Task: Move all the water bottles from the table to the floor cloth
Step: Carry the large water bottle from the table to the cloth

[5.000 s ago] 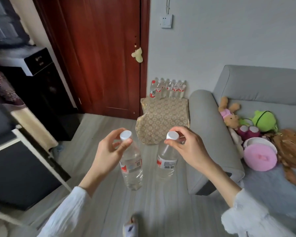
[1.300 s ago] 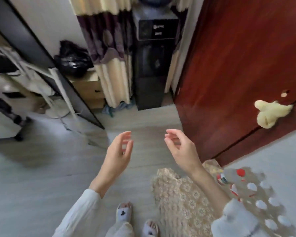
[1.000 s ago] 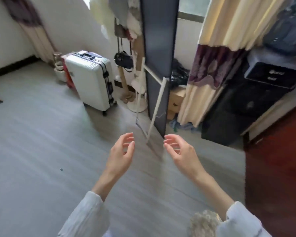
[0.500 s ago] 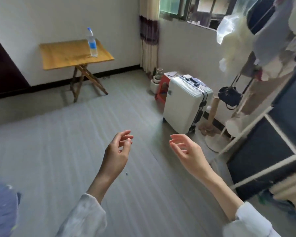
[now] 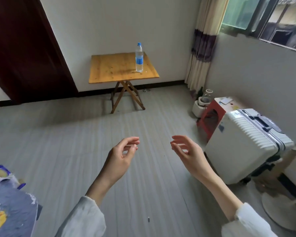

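Note:
One water bottle (image 5: pixel 139 57) with a blue cap and blue label stands upright on the small wooden folding table (image 5: pixel 113 69) against the far wall. My left hand (image 5: pixel 121 156) and my right hand (image 5: pixel 186 151) hover empty over the grey floor in the foreground, palms facing each other, fingers loosely curled and apart. Both are far from the table. The floor cloth and the other bottles are out of view.
A white suitcase (image 5: pixel 246 142) stands at the right, with a red stool (image 5: pixel 212 115) and small jars behind it. A dark red door (image 5: pixel 24 48) is at the left. A blue patterned fabric (image 5: pixel 9 207) lies at the lower left. Open floor lies between me and the table.
Five seconds ago each hand held a bottle by its cap near the floor cloth; now both are empty. The view has swung round from the cloth to the table with one bottle.

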Demonstrator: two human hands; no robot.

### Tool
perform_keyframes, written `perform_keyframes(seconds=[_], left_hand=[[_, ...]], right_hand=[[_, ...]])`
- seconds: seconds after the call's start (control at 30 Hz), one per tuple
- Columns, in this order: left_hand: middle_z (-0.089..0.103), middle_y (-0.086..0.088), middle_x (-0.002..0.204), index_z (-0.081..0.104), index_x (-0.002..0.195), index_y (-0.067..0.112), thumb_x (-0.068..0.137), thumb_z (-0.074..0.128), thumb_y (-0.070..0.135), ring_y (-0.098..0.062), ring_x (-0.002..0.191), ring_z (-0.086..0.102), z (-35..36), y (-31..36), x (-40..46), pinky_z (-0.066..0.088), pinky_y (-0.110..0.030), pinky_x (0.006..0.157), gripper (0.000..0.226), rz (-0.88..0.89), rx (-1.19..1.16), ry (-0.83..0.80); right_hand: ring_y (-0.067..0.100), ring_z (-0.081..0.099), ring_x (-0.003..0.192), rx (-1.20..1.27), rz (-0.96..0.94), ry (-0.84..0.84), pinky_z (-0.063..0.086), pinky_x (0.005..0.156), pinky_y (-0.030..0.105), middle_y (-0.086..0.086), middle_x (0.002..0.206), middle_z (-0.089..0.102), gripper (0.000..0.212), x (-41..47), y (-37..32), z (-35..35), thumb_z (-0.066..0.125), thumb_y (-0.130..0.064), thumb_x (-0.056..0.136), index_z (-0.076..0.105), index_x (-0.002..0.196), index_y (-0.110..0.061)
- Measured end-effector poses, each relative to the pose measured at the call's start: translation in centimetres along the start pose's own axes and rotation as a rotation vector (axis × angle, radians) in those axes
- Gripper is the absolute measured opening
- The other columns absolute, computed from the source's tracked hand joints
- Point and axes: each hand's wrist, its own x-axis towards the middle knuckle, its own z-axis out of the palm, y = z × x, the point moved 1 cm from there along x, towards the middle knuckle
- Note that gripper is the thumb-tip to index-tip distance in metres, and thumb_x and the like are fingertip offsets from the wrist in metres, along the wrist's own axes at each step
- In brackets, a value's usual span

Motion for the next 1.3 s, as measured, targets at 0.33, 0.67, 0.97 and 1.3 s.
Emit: perform_keyframes(seconds=[0.33, 0.67, 0.97, 1.3], left_hand=[[0.068, 0.009, 0.101, 0.061, 0.096, 0.036, 0.091, 0.049, 0.017, -0.005, 0.094, 0.065, -4.0, -5.6, 21.3, 0.052, -0.039, 0.089, 0.023, -0.088, -0.020, 0.102], [0.066, 0.010, 0.104, 0.058, 0.100, 0.035, 0.092, 0.047, 0.017, -0.006, 0.098, 0.063, -11.4, -10.0, 49.5, 0.051, -0.025, 0.083, 0.023, -0.037, -0.034, 0.071], [0.067, 0.011, 0.103, 0.057, 0.098, 0.041, 0.092, 0.048, 0.022, -0.007, 0.098, 0.063, -12.2, -15.0, 69.0, 0.052, -0.030, 0.087, 0.021, -0.100, -0.032, -0.054], [0.064, 0.015, 0.104, 0.057, 0.094, 0.044, 0.091, 0.049, 0.027, -0.009, 0.103, 0.059, -11.0, -20.8, 92.1, 0.049, -0.032, 0.090, 0.019, -0.174, -0.005, -0.081]], right_hand=[[0.012, 0.064, 0.090, 0.052, -0.003, -0.087, 0.053, 0.081, 0.031, -0.004, 0.096, 0.067, 0.019, 24.1, 1.1, 4.2, 0.057, -0.025, 0.087, 0.058, 0.106, -0.022], [0.013, 0.063, 0.093, 0.056, -0.029, -0.052, 0.053, 0.085, 0.038, -0.002, 0.101, 0.066, 0.019, 51.5, -0.2, 11.8, 0.055, -0.027, 0.088, 0.056, 0.107, -0.023], [0.012, 0.064, 0.093, 0.055, 0.074, -0.013, 0.053, 0.085, 0.039, -0.003, 0.101, 0.067, 0.016, 69.8, 2.7, 14.8, 0.055, -0.031, 0.087, 0.056, 0.103, -0.029], [0.013, 0.063, 0.092, 0.060, 0.135, -0.009, 0.054, 0.083, 0.037, -0.002, 0.102, 0.066, 0.021, 93.4, 8.7, 17.1, 0.055, -0.031, 0.088, 0.057, 0.107, -0.024]])
